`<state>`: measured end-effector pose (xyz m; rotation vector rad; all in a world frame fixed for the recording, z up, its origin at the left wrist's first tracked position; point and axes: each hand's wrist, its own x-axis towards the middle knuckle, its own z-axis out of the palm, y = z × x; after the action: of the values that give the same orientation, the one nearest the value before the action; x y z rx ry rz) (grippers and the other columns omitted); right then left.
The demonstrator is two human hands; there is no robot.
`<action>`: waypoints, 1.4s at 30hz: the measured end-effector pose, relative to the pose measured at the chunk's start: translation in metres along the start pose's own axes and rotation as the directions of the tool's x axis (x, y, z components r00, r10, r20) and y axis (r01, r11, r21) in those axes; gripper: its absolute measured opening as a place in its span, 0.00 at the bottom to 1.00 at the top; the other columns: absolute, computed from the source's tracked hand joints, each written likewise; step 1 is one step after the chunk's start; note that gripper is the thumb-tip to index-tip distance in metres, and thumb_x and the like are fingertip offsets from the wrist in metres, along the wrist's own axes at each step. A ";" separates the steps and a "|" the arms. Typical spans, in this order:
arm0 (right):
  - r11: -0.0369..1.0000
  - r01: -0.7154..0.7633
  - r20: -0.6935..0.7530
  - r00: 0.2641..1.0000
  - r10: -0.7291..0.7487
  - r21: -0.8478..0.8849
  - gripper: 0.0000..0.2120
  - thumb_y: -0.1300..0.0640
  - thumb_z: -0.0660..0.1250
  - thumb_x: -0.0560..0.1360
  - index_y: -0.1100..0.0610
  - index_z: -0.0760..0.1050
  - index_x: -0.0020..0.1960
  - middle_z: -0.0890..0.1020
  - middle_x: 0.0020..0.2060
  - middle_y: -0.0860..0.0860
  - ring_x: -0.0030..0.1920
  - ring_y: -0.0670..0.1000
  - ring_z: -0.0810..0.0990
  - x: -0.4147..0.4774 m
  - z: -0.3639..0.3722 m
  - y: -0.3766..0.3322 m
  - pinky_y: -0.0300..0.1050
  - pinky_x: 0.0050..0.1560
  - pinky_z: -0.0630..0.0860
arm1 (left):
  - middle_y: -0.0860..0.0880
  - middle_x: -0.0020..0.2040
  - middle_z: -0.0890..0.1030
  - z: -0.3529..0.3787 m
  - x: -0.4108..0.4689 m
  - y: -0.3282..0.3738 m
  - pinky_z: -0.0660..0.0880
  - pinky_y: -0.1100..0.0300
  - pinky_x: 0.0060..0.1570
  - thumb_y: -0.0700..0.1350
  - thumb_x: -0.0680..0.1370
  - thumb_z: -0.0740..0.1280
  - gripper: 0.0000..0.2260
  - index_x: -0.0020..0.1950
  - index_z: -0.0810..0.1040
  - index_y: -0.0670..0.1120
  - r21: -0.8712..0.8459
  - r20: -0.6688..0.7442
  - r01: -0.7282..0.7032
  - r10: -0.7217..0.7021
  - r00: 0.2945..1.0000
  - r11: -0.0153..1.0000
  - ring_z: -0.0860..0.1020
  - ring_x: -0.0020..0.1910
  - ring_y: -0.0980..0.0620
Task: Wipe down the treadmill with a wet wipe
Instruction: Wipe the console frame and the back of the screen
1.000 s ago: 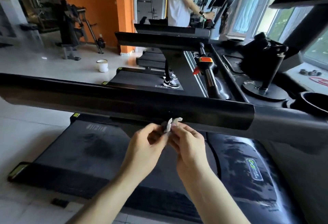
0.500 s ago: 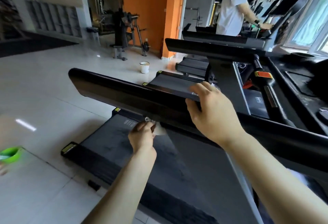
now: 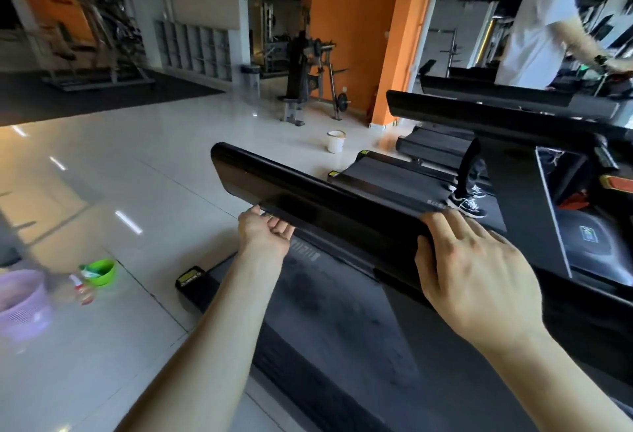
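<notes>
The black treadmill handrail (image 3: 308,198) runs from the upper left down to the right, above the dark belt (image 3: 342,322). My left hand (image 3: 265,231) is palm-up at the rail's lower edge near its left end, and its fingers reach under the rail out of sight. No wet wipe shows anywhere. My right hand (image 3: 476,270) grips the rail further right, with the fingers draped over the top and the thumb on the near side.
On the tiled floor to the left stand a purple basket (image 3: 20,305), a spray bottle (image 3: 80,289) and a green bowl (image 3: 101,272). A white bucket (image 3: 335,140) sits beyond the rail. Another person (image 3: 537,27) stands on the neighbouring treadmill (image 3: 479,113).
My left hand slid left along the underside of the rail, and the wipe it held is now hidden. My right hand stayed on top of the rail. The view swung left.
</notes>
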<state>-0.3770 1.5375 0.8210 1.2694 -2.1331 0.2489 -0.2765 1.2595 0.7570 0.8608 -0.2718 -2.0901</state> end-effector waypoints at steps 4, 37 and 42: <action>1.000 -0.003 0.002 1.000 0.003 -0.014 0.13 0.51 0.53 0.82 0.56 0.74 0.51 0.78 0.42 0.52 0.44 0.60 0.81 0.002 0.002 -0.002 0.55 0.40 0.76 | 0.45 0.38 0.73 0.003 0.027 0.048 0.76 0.56 0.48 0.45 0.80 0.54 0.11 0.41 0.71 0.45 0.032 -0.083 -0.083 0.086 0.993 0.996 0.73 0.36 0.46; 0.959 -0.072 -0.141 0.983 0.114 0.275 0.14 0.69 0.63 0.77 0.62 0.80 0.60 0.80 0.62 0.54 0.60 0.56 0.79 -0.166 -0.091 0.138 0.46 0.62 0.74 | 0.56 0.41 0.83 -0.010 -0.217 -0.215 0.75 0.58 0.52 0.44 0.76 0.75 0.04 0.43 0.82 0.47 0.141 0.982 -0.961 0.158 0.104 -0.239 0.79 0.43 0.56; 0.943 -0.221 -0.265 0.921 0.286 0.250 0.12 0.68 0.63 0.75 0.63 0.82 0.54 0.81 0.59 0.55 0.57 0.57 0.79 -0.250 -0.121 0.187 0.47 0.59 0.73 | 0.50 0.42 0.78 0.013 -0.270 -0.282 0.71 0.51 0.49 0.43 0.79 0.72 0.05 0.43 0.81 0.46 -0.238 0.970 -0.866 -0.056 -0.238 -0.440 0.76 0.44 0.46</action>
<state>-0.4001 1.8709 0.7926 0.9878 -2.0411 0.7549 -0.3497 1.6438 0.7644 -0.2492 -2.1934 -0.1736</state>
